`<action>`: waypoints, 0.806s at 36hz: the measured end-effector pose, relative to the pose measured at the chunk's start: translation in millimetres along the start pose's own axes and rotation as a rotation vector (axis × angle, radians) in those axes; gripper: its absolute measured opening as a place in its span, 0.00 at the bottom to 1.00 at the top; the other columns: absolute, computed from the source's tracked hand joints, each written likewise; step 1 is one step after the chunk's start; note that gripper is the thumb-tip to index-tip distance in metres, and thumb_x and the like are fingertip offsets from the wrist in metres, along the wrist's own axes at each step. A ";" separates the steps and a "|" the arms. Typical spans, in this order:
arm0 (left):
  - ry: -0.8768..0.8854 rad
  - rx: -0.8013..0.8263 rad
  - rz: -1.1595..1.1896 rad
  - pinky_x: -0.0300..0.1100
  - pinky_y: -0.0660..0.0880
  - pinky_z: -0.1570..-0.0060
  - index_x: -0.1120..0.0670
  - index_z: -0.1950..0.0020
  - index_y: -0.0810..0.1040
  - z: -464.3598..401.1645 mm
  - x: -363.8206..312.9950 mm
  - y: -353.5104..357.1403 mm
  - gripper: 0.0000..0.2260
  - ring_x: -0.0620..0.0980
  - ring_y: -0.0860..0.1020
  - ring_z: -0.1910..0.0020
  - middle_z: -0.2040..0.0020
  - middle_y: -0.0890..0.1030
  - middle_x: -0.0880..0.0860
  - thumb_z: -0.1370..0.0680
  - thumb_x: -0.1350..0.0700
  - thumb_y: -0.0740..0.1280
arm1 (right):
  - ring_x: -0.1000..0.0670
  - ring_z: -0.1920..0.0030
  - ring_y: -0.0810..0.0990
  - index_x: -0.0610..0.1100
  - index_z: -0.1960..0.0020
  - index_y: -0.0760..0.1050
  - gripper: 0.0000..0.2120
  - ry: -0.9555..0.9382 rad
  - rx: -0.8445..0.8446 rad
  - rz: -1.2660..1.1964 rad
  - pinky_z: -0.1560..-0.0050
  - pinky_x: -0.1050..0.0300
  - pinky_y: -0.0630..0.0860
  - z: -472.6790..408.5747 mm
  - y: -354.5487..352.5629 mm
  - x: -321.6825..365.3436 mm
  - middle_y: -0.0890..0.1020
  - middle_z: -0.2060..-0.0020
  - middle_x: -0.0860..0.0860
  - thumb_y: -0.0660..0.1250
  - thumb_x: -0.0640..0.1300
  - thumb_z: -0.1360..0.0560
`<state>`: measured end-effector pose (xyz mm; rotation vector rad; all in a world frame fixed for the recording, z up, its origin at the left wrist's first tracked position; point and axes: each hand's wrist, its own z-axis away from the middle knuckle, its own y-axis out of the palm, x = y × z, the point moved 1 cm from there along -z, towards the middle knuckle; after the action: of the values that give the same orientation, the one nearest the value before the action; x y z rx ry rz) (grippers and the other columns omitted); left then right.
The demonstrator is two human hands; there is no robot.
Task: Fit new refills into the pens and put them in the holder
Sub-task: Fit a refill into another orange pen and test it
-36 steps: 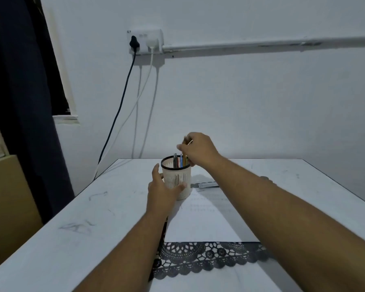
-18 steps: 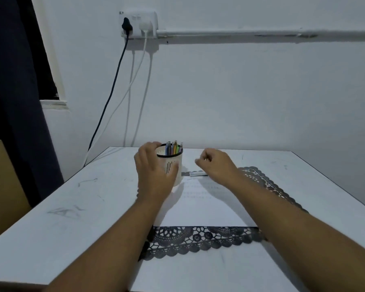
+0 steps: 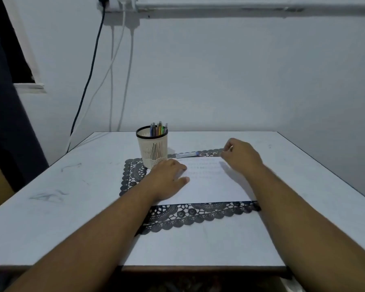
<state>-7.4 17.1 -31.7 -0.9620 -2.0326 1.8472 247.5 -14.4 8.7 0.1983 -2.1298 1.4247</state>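
A: Where are we w/ the pens?

B: Judging by the desk (image 3: 51, 218), nearly done. The holder (image 3: 152, 149) stands upright at centre frame, on the far left corner of the black lace mat (image 3: 190, 214), w/ a bunch of pens (image 3: 158, 129) standing in it. One more pen (image 3: 187, 154) lies flat just right of the holder, along the far edge of the white paper (image 3: 209, 186). Can't tell if it's refilled yet.

A: Your hands?

B: My left hand (image 3: 167, 178) lies flat on the paper's left part, fingers straight, thumb out, holding nothing, just in front of the holder and not touching it. My right hand (image 3: 239, 155) is right of centre, above the paper's far right corner, fingers curled in. There's a small pale glint at the fingertips, poss. a refill or a pen part, but it's too small to say, so whether it's gripping anything I can't tell.

A: Next move?

B: Prob. reach left for the lying pen, check it, then drop it tip-down into the holder w/ the others. Left hand may need to steady the holder, since it looks light.
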 end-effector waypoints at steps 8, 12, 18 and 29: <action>-0.001 0.013 0.001 0.53 0.60 0.23 0.46 0.23 0.68 0.6 -0.1 4.2 0.23 0.54 0.60 0.22 0.22 0.67 0.50 0.16 0.39 0.59 | 0.40 0.49 0.83 0.36 0.49 0.82 0.12 0.261 0.243 0.149 0.50 0.50 0.80 1.3 -16.7 -34.1 0.83 0.51 0.42 0.74 0.42 0.30; 0.005 0.017 -0.004 0.53 0.60 0.24 0.47 0.23 0.68 -1.1 1.2 4.5 0.24 0.53 0.61 0.23 0.23 0.67 0.50 0.16 0.39 0.59 | 0.40 0.51 0.83 0.42 0.63 0.74 0.08 0.309 0.265 0.211 0.48 0.51 0.81 -1.2 -10.4 -34.2 0.82 0.55 0.45 0.72 0.35 0.37; 0.037 -0.077 0.026 0.51 0.64 0.25 0.48 0.22 0.67 0.7 0.2 3.4 0.24 0.53 0.64 0.24 0.23 0.67 0.50 0.17 0.42 0.62 | 0.43 0.54 0.78 0.45 0.46 0.72 0.05 0.042 0.021 0.167 0.57 0.51 0.71 4.6 -2.5 -4.0 0.80 0.53 0.47 0.58 0.44 0.16; 0.237 -0.449 -0.097 0.49 0.68 0.34 0.46 0.32 0.78 4.2 -12.9 -11.4 0.19 0.48 0.79 0.41 0.41 0.84 0.46 0.22 0.45 0.72 | 0.54 0.63 0.75 0.49 0.55 0.81 0.08 -0.357 0.379 -0.276 0.58 0.55 0.70 44.0 28.2 46.4 0.80 0.64 0.54 0.68 0.48 0.18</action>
<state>-3.6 6.1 -18.3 -1.1016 -2.3353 1.1825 181.0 -33.1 -1.6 0.9144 -1.9719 1.7049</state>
